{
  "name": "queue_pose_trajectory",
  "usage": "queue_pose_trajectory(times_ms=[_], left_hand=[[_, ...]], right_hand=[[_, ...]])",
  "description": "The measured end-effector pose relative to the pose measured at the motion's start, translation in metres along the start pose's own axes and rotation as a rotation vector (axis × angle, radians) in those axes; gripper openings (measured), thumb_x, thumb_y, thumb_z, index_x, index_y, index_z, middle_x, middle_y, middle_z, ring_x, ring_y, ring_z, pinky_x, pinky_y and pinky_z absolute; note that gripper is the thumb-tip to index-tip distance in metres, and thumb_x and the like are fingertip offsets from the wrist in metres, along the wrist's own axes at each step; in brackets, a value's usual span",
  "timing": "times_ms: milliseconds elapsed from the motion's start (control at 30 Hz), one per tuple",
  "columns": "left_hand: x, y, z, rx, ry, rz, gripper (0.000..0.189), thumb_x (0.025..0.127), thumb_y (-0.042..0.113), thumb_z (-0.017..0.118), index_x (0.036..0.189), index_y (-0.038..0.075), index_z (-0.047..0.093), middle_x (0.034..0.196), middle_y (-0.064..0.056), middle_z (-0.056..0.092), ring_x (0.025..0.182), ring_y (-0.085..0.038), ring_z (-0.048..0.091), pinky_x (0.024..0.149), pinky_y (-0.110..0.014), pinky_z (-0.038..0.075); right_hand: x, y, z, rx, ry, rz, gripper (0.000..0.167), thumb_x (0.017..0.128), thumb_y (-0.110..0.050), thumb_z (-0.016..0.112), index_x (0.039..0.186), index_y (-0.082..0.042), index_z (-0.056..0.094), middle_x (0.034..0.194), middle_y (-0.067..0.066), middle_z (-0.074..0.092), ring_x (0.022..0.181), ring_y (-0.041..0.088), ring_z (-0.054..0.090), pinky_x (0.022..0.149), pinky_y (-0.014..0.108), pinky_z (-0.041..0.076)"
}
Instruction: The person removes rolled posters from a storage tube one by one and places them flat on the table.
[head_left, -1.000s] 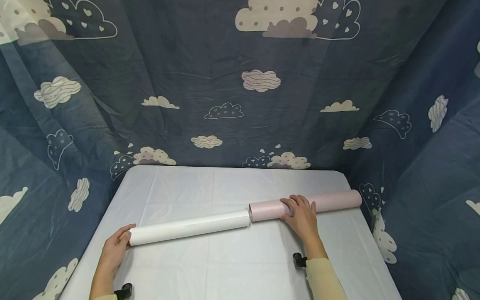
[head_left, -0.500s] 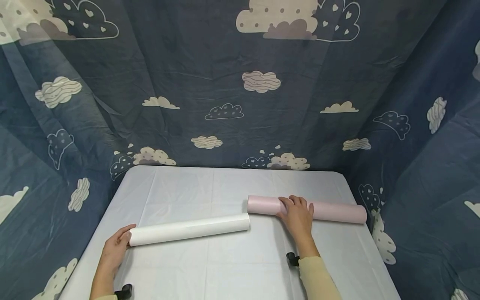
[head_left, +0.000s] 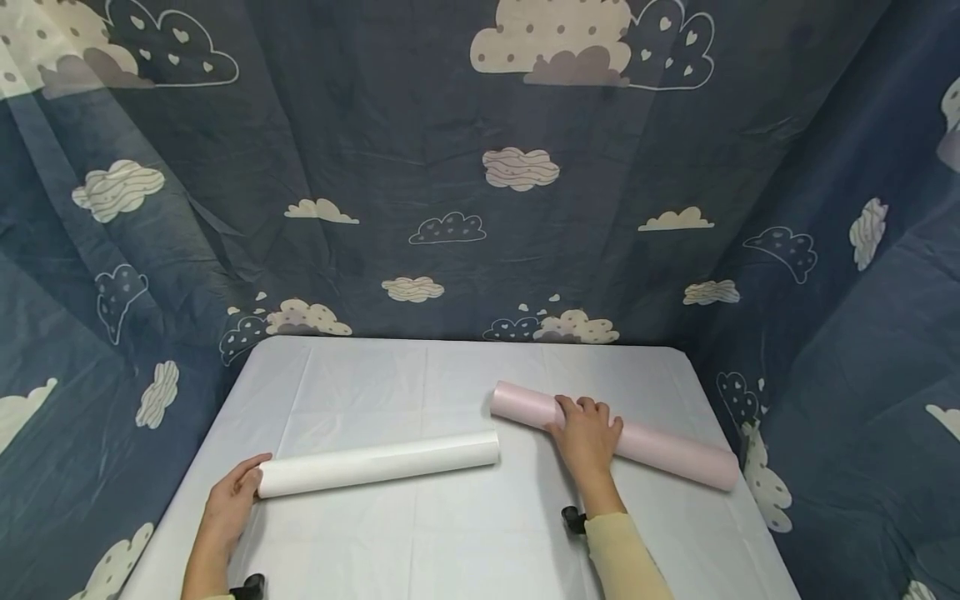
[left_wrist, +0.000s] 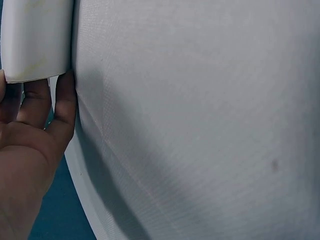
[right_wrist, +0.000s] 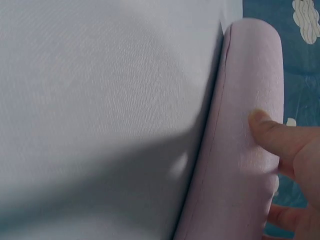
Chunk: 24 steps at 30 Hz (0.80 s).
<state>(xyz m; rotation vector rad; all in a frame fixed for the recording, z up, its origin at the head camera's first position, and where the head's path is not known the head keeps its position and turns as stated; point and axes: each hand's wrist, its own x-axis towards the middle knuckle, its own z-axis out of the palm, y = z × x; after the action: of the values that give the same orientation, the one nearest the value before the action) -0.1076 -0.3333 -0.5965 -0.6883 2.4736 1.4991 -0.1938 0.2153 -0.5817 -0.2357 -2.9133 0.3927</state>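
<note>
A white roll of sheet material [head_left: 378, 465] lies slantwise on the table's left half. My left hand [head_left: 228, 504] holds its left end; in the left wrist view, fingers [left_wrist: 64, 105] bend up at the rim of the white roll [left_wrist: 37, 37]. To the right lies a glossy pink roll [head_left: 675, 457], its far end angled toward the back of the table. My right hand [head_left: 588, 437] grips it left of its middle from above. The thumb [right_wrist: 267, 132] presses on the pink roll [right_wrist: 250, 65] in the right wrist view, with other fingers partly hidden behind it.
Both rolls rest on a table with a white cover [head_left: 450, 550]. Dark blue cloth [head_left: 420, 125] printed with clouds hangs around the back and sides. The pink roll's right end reaches the table's right edge. Black wrist mounts [head_left: 573, 520] sit at the cuffs.
My right hand has turned the pink roll clockwise, its right end swinging toward me and its left end shifting back, away from the white roll's end. The left hand and white roll stay nearly still.
</note>
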Motion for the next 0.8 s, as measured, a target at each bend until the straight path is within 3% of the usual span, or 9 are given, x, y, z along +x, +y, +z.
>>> queue_pose_trajectory(times_ms=[67,200,267,400,533,800], left_hand=[[0.0,0.0,0.0,-0.002,0.001,-0.006,0.052,0.117,0.037,0.034,0.162,0.013,0.044,0.166,-0.02,0.043,0.147,-0.036,0.049,0.093,-0.02,0.051],[0.002,0.0,0.001,-0.018,-0.005,-0.007,0.052,0.117,0.036,0.035,0.162,0.012,0.043,0.167,-0.022,0.041,0.148,-0.038,0.046,0.111,-0.044,0.049],[0.002,0.0,0.001,-0.018,-0.003,-0.005,0.052,0.117,0.036,0.034,0.162,0.012,0.043,0.167,-0.023,0.041,0.148,-0.039,0.046,0.113,-0.049,0.046],[0.001,0.0,0.002,-0.008,0.004,-0.002,0.052,0.117,0.035,0.034,0.162,0.012,0.043,0.167,-0.023,0.042,0.147,-0.037,0.047,0.099,-0.026,0.053],[0.0,0.0,0.002,-0.017,0.006,0.0,0.051,0.117,0.035,0.034,0.162,0.012,0.043,0.166,-0.022,0.042,0.146,-0.035,0.048,0.08,-0.009,0.047],[-0.001,0.001,0.004,-0.008,0.028,-0.004,0.051,0.117,0.036,0.035,0.161,0.012,0.045,0.165,-0.021,0.046,0.139,-0.03,0.056,0.084,-0.014,0.05]], right_hand=[[0.0,-0.002,0.001,-0.005,0.003,0.01,0.057,0.09,-0.043,0.084,0.141,-0.022,0.068,0.139,0.021,0.065,0.131,0.048,0.053,0.109,0.075,0.037],[0.001,-0.004,0.004,-0.019,0.005,0.039,0.056,0.092,-0.043,0.082,0.141,-0.021,0.067,0.138,0.023,0.065,0.127,0.048,0.055,0.103,0.074,0.04],[0.002,-0.005,0.005,-0.024,0.002,0.057,0.056,0.092,-0.043,0.081,0.142,-0.02,0.067,0.136,0.024,0.065,0.124,0.049,0.055,0.1,0.073,0.041],[0.003,-0.009,0.004,-0.036,-0.015,0.086,0.056,0.094,-0.044,0.079,0.142,-0.018,0.066,0.133,0.025,0.066,0.121,0.049,0.055,0.097,0.073,0.042],[0.004,-0.011,0.0,-0.043,-0.03,0.096,0.057,0.094,-0.046,0.078,0.142,-0.018,0.066,0.131,0.025,0.066,0.12,0.05,0.055,0.096,0.073,0.043],[0.001,-0.007,-0.006,-0.053,-0.057,0.086,0.06,0.094,-0.05,0.077,0.146,-0.021,0.064,0.134,0.024,0.066,0.122,0.05,0.056,0.098,0.072,0.043]])
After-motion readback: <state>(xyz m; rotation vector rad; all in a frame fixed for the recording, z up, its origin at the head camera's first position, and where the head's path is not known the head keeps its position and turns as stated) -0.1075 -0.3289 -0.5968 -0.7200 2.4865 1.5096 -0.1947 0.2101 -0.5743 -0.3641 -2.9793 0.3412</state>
